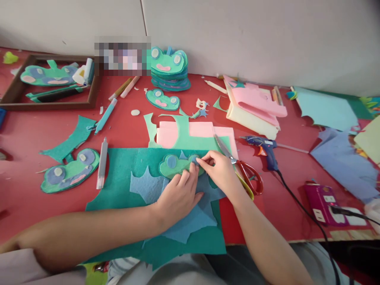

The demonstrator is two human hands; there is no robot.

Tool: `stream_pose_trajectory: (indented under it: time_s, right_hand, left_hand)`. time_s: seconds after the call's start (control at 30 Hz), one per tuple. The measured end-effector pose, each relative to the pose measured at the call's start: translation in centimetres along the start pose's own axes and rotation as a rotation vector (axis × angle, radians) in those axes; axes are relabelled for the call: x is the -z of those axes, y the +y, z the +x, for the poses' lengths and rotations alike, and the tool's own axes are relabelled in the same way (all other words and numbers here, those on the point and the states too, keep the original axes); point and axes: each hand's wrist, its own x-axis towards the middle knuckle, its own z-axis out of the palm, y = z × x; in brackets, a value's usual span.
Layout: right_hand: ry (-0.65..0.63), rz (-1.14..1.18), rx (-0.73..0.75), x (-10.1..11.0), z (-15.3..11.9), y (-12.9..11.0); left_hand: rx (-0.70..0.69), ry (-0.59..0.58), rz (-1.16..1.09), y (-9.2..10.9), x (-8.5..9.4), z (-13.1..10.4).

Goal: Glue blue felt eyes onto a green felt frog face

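Near 9 o'clock from view centre, I could pass over flat red tabletop (127, 132). Near 3 o'clock, red-handled metal scissors (234, 160) and a blue pistol-shaped glue gun (270, 155) block me; near 4, its black cable (300, 206).

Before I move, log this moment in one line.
left hand: on green felt face | right hand: fingers at blue eye | scissors: beside right hand | glue gun: on table

Felt frog face (171, 170): lower edge partly hidden by the left hand (178, 194)
Blue felt circle (194, 158): partly covered by fingertips of the right hand (219, 169)
Pixelated patch (122, 57): contents unreadable
Blue object (2, 116): cut off
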Motion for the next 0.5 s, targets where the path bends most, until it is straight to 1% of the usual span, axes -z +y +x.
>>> stream_pose_trajectory:
  time_s: [0.17, 0.33, 0.5]
  right_hand:
    - [-0.017, 0.009, -0.008, 0.01, 0.01, -0.08]
    - [-0.004, 0.008, -0.010, -0.13, -0.02, 0.02]
    - [-0.001, 0.005, 0.000, -0.19, -0.05, 0.06]
  left_hand:
    - [-0.011, 0.011, -0.001, -0.28, 0.05, 0.32]
    - [-0.011, 0.039, 0.004, -0.30, -0.01, 0.31]
    - [-0.009, 0.033, 0.005, -0.24, -0.07, 0.30]
